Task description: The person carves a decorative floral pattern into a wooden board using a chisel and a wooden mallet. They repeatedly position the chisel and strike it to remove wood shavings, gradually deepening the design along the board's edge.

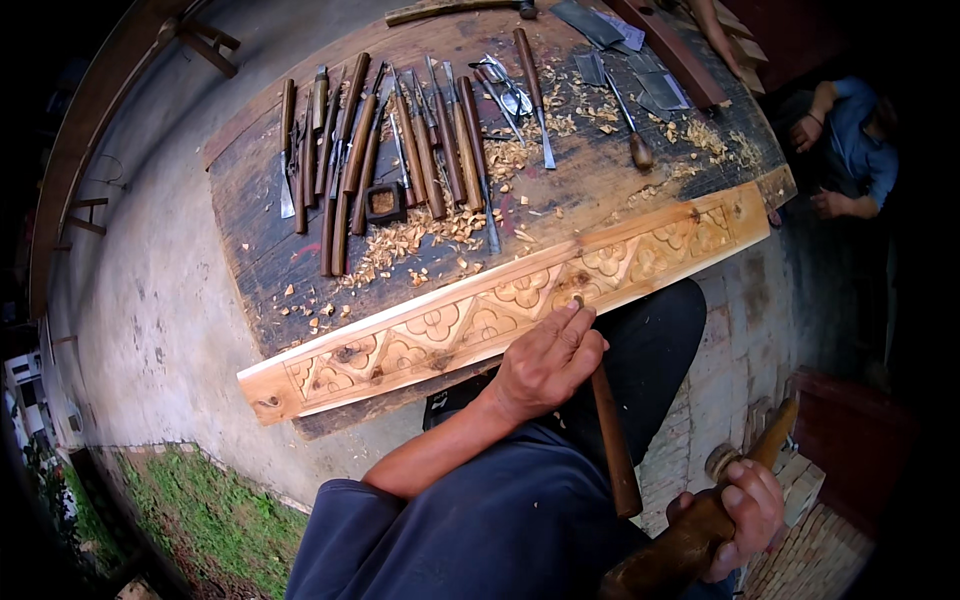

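Observation:
A long pale board [440,352] carved with a zigzag and flower pattern lies slantwise along the near edge of the worktable. My left hand [548,365] rests at the board's near side, fingers closed round a chisel [615,440]. The chisel's wooden handle slopes down toward me, and its blade end is mostly hidden by my fingers at the carving. At the lower right, apart from the board, my right hand [748,520] is wrapped round a brown wooden mallet [660,562]. Part of the mallet is cut off by the frame's lower edge.
Several chisels and gouges [425,160] lie across the worktable [245,235] beyond the board, with wood shavings [400,245] around them. A small dark square box [384,203] sits among them. A hammer [450,10] lies at the far edge. Another person [850,140] sits at the right.

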`<action>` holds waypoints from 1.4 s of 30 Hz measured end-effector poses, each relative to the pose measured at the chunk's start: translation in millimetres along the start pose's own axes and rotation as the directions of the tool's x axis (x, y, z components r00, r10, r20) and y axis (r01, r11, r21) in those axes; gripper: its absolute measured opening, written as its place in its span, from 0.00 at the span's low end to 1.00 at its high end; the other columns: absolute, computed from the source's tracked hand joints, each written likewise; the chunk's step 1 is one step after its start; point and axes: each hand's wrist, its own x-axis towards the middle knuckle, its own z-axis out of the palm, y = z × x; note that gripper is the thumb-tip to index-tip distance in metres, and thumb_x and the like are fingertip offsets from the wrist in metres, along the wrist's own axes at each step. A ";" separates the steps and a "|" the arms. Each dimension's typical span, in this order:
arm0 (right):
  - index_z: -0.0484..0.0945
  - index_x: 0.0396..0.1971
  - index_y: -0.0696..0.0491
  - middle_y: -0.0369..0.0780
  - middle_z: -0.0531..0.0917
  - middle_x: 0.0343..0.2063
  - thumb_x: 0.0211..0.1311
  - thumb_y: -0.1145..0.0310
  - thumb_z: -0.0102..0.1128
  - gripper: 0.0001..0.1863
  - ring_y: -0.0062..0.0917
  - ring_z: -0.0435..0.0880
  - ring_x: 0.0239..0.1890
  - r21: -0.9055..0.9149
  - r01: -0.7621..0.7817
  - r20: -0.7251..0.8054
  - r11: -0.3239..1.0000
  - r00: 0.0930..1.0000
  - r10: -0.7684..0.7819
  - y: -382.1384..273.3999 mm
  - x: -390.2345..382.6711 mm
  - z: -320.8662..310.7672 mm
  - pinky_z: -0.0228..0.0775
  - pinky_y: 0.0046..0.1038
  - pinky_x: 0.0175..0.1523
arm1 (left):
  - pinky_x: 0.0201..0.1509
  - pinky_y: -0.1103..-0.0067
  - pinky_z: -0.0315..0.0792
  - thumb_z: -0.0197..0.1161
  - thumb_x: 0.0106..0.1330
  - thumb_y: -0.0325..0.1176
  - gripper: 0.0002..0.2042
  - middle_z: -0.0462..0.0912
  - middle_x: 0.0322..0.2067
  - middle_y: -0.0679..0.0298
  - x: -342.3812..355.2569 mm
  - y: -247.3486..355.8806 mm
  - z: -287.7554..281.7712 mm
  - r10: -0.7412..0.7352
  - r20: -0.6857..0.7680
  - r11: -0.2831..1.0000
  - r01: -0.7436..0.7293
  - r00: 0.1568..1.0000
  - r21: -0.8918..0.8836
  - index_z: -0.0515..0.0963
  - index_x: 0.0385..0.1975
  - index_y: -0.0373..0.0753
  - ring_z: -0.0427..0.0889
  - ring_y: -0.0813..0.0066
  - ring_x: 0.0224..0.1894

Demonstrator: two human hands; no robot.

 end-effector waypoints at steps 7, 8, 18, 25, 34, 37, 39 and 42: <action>0.55 0.73 0.44 0.49 0.77 0.46 0.66 0.71 0.69 0.40 0.42 0.83 0.36 -0.006 0.000 0.229 1.000 0.973 0.002 5.5 27.0 -10.9 0.82 0.43 0.35 | 0.44 0.70 0.87 0.77 0.59 0.27 0.12 0.89 0.40 0.51 2.2 2.2 4.1 -0.012 -0.016 1.000 0.012 1.000 0.005 0.80 0.36 0.32 0.91 0.54 0.41; 0.55 0.73 0.44 0.49 0.77 0.47 0.66 0.72 0.69 0.40 0.42 0.83 0.38 -0.021 -0.009 0.206 1.000 0.978 0.013 6.3 23.9 -11.3 0.81 0.44 0.37 | 0.44 0.70 0.87 0.77 0.59 0.27 0.12 0.89 0.40 0.51 2.9 2.6 3.3 -0.021 -0.017 1.000 0.021 1.000 0.002 0.80 0.36 0.32 0.91 0.54 0.41; 0.54 0.70 0.61 0.50 0.78 0.47 0.70 0.75 0.60 0.33 0.43 0.80 0.49 -0.101 -0.112 0.223 0.989 0.966 0.132 13.8 32.4 -17.2 0.77 0.43 0.52 | 0.46 0.70 0.85 0.75 0.58 0.27 0.11 0.87 0.40 0.52 4.6 5.9 1.1 -0.062 0.035 0.998 0.061 0.997 0.023 0.80 0.36 0.32 0.90 0.56 0.42; 0.58 0.69 0.52 0.49 0.76 0.49 0.65 0.78 0.64 0.35 0.43 0.80 0.46 -0.112 -0.131 0.077 0.985 0.987 0.140 11.6 21.2 -2.0 0.78 0.42 0.47 | 0.47 0.70 0.85 0.75 0.59 0.29 0.11 0.87 0.40 0.52 5.5 5.2 4.0 -0.057 0.027 0.998 0.057 0.998 0.024 0.80 0.36 0.32 0.90 0.56 0.42; 0.61 0.61 0.54 0.46 0.75 0.47 0.64 0.76 0.64 0.29 0.41 0.79 0.45 -0.143 -0.297 0.217 0.944 0.922 0.322 -0.9 12.5 -14.6 0.76 0.42 0.48 | 0.46 0.70 0.85 0.75 0.60 0.29 0.12 0.87 0.39 0.53 5.1 2.9 3.6 -0.053 0.030 0.998 0.051 0.998 0.039 0.80 0.38 0.32 0.90 0.57 0.41; 0.58 0.68 0.54 0.48 0.74 0.51 0.69 0.76 0.61 0.31 0.43 0.80 0.48 -0.089 -0.287 0.140 0.954 0.944 0.298 3.7 7.2 -21.0 0.78 0.45 0.50 | 0.46 0.71 0.85 0.75 0.60 0.30 0.12 0.87 0.39 0.53 6.5 2.6 4.3 -0.042 0.016 0.999 0.041 0.999 0.014 0.80 0.38 0.32 0.90 0.57 0.42; 0.57 0.68 0.57 0.48 0.76 0.51 0.67 0.76 0.63 0.34 0.43 0.80 0.48 -0.066 -0.251 0.191 0.966 0.947 0.259 6.3 14.9 -15.0 0.77 0.43 0.52 | 0.46 0.71 0.85 0.76 0.59 0.29 0.13 0.87 0.38 0.53 11.0 4.7 6.2 -0.032 0.029 0.999 0.032 0.999 0.003 0.80 0.38 0.32 0.90 0.57 0.42; 0.63 0.67 0.61 0.49 0.78 0.51 0.62 0.81 0.67 0.34 0.41 0.81 0.48 -0.046 -0.434 0.227 0.900 0.872 0.433 13.6 6.4 -10.7 0.78 0.43 0.52 | 0.48 0.72 0.84 0.73 0.65 0.27 0.11 0.87 0.39 0.53 9.7 -0.1 3.3 -0.088 0.068 0.995 0.091 0.994 -0.043 0.78 0.41 0.31 0.90 0.58 0.43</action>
